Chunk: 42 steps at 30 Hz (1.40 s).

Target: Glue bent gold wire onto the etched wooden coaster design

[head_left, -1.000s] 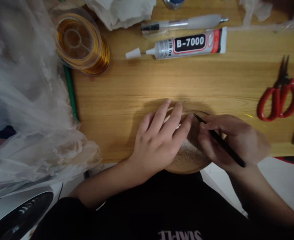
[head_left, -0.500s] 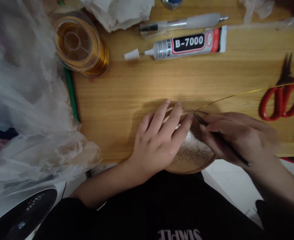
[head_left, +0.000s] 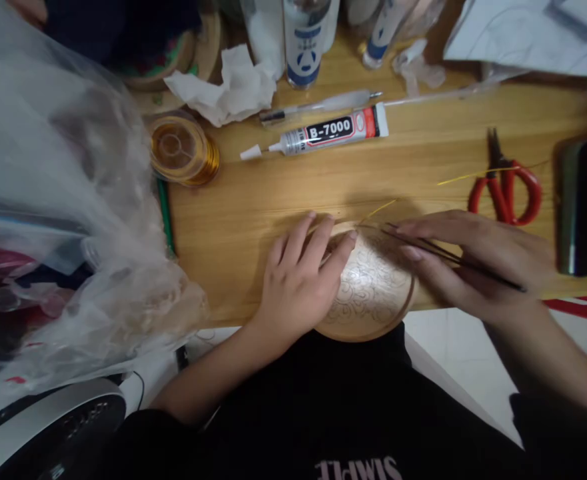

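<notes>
A round wooden disc [head_left: 380, 283] with a darker rim and a swirling line drawing lies at the table's front edge and juts out over it. My left hand [head_left: 300, 283] rests across its left side, fingers spread and lying on it. Dark tweezers [head_left: 466, 262] are pinched between the thumb and fingers of my right hand [head_left: 488, 260], their tips just above the disc's upper right edge. A short gold wire [head_left: 380, 209] sticks up from the disc's top edge, near the left index fingertip and apart from the tweezers.
Red-handled pliers [head_left: 508, 190] lie at right with another gold wire across them, beside a dark phone [head_left: 586, 207]. A B-7000 glue tube [head_left: 333, 130], a pen [head_left: 323, 105], a gold wire spool [head_left: 186, 150], crumpled tissue [head_left: 228, 87] and bottles [head_left: 303, 50] stand behind. Plastic bags [head_left: 98, 200] fill the left.
My right hand and the tweezers have moved right, away from the left fingertips. The long gold wire now shows as two separate pieces. The view has pulled back, showing more of the table.
</notes>
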### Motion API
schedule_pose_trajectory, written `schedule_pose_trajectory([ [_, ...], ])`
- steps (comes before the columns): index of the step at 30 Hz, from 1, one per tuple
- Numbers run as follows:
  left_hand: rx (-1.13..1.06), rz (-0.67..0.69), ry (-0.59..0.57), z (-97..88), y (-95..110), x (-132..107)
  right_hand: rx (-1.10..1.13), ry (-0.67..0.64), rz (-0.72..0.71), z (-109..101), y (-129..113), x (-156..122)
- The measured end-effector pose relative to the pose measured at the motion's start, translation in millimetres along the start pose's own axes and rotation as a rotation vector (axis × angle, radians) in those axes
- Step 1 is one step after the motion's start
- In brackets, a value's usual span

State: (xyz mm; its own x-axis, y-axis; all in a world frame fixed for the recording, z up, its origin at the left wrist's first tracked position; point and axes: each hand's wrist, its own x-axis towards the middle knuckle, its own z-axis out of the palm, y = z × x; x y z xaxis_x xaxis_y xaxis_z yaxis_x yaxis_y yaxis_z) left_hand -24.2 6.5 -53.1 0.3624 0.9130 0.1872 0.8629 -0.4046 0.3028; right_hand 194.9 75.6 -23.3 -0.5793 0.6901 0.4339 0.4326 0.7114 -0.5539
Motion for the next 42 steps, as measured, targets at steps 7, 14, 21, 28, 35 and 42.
schedule_pose_trajectory([
  [7,0.020,-0.003,-0.008,-1.6,1.0,0.0,-0.344,-0.037,-0.020,-7.0,18.7,16.5],
  [14,0.012,-0.006,0.002,-1.3,1.1,-0.2,-0.560,-0.273,-0.180,-4.5,22.9,38.9],
  [21,0.010,-0.013,0.004,-0.5,1.7,0.0,-0.705,-0.474,0.166,-4.5,-16.9,37.3],
  [28,0.007,-0.006,0.022,1.2,1.1,-1.2,-0.684,-0.376,0.452,14.9,-34.5,16.8],
  [35,0.007,-0.013,0.024,1.7,0.4,-0.9,-0.653,-0.302,0.504,29.2,-39.3,5.0],
  [42,0.003,-0.005,0.000,-0.4,0.3,-0.3,-0.646,-0.168,0.424,31.5,-42.0,-1.9],
])
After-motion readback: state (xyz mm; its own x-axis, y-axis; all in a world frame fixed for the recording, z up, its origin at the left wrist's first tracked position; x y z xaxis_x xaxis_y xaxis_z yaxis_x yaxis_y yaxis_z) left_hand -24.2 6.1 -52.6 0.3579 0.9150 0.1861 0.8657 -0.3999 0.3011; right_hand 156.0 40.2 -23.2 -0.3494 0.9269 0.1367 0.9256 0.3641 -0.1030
